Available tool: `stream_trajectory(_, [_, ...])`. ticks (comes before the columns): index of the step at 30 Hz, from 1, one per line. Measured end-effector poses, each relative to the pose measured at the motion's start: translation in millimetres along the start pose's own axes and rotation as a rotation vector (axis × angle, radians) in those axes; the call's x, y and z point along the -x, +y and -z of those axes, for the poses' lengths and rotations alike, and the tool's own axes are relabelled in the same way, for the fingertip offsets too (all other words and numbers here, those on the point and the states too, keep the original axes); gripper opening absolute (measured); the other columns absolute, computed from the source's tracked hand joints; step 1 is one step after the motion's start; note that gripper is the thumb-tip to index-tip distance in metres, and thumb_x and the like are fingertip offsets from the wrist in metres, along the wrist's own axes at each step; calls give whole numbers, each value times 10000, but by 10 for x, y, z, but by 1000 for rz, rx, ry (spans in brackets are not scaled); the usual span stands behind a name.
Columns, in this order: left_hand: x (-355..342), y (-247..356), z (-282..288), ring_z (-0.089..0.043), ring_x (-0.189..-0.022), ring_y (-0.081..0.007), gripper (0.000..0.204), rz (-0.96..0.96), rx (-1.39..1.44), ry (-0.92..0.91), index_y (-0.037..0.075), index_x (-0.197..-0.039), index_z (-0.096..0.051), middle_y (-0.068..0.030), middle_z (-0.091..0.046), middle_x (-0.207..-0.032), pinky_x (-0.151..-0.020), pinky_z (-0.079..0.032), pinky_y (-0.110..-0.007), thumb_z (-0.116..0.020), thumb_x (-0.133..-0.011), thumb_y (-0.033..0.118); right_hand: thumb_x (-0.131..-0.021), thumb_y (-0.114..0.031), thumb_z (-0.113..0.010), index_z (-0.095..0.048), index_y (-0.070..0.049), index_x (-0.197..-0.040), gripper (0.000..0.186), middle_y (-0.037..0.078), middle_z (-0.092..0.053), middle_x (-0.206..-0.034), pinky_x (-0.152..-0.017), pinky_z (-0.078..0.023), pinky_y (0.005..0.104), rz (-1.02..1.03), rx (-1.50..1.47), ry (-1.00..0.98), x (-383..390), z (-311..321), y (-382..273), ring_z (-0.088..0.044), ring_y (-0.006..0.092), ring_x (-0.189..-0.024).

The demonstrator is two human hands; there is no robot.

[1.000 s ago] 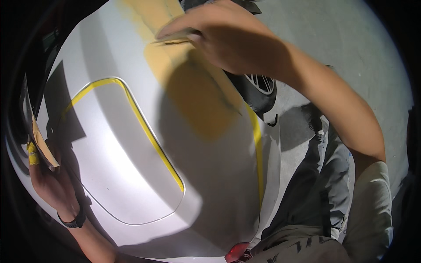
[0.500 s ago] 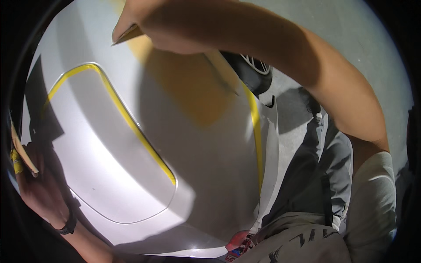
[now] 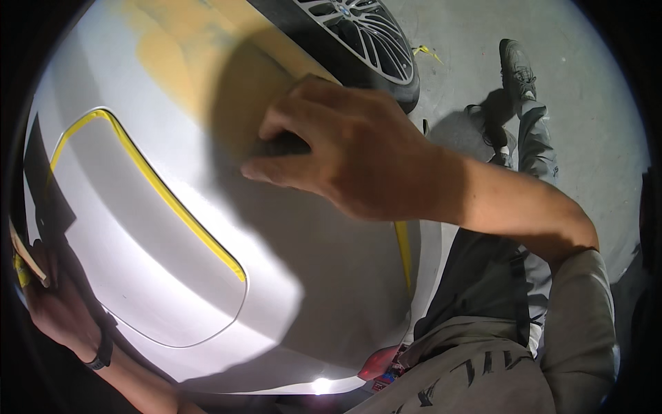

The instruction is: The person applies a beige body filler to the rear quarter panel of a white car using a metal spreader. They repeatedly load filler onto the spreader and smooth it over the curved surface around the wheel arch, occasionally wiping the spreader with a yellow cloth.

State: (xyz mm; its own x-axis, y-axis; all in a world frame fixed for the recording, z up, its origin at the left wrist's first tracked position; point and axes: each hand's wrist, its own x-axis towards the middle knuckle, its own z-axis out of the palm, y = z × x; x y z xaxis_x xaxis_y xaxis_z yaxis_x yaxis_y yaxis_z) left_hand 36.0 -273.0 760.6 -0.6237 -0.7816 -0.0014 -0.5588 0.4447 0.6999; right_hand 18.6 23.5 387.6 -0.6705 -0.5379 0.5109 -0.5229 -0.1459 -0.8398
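Note:
My right hand (image 3: 352, 148) is over the pale silver car body panel (image 3: 276, 241), its thumb and fingers bent around what looks like a folded piece of sandpaper (image 3: 284, 145), mostly hidden in shadow. Beneath and beyond the fingers, an orange-yellow patch of filler (image 3: 169, 58) spreads across the panel. At the far left edge, my left hand (image 3: 58, 303), with a dark band at the wrist, is closed around a thin tan strip (image 3: 29, 255) with something yellow beside it; its full shape is cut off.
Yellow tape (image 3: 165, 190) follows the gap of a rounded panel like a fuel flap (image 3: 158, 276). More yellow tape (image 3: 403, 252) lines the right edge. A spoked wheel (image 3: 365, 34) stands at the top, a red tail lamp (image 3: 378, 363) at the bottom. My legs are on the right.
My right hand has come nearer and to the right from the panel's far part, still gripping the sheet. The view has shifted, showing more of the wheel. My left hand keeps its hold.

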Motion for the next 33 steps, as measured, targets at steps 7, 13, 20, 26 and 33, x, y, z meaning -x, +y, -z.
stream_trajectory(7, [126,-5,-222,-469,-1398,-369,527,-96,-127,196,-191,-1484,-342,-338,-451,-1482,-1273,-287,-468,-336,-1086,154,-847,-194,-755,-822,-262,-1097,268,33,-657,-1023,-684,-592,311,9,-67,52,376,6,-59,-651,188,-929])
stream_trajectory(13, [10,39,-140,-594,-1195,-279,451,-17,-56,126,-109,-1426,-481,-255,-618,-1282,-1205,-347,-414,-379,-1088,173,-844,-205,-771,-820,-260,-1102,269,27,-662,-1012,-680,-597,319,-8,-117,-48,466,107,-69,-659,194,-896])
stream_trajectory(20, [111,-102,-81,-601,-1241,-298,425,-162,-116,67,-91,-1420,-494,-235,-632,-1291,-1168,-419,-430,-350,-1106,156,-888,-24,-669,-804,-191,-1142,333,72,-731,-944,-756,-604,348,-25,-60,-79,-196,467,575,-719,224,-865])
stream_trajectory(26, [129,-169,-3,-636,-1222,-254,433,-195,-137,-3,-53,-1414,-513,-189,-665,-1274,-1091,-502,-412,-352,-1141,242,-850,-23,-540,-748,11,-1054,294,232,-736,-1054,-872,-547,482,132,-97,-23,-1452,474,1060,-686,425,-983])
stream_trajectory(33, [162,-168,43,-627,-1234,-254,461,-174,-80,-33,-60,-1429,-506,-189,-647,-1316,-1102,-486,-408,-356,-1138,265,-900,-18,-484,-753,-41,-1195,400,227,-733,-1157,-954,-551,430,31,-22,-278,-1758,441,679,-696,396,-1097])
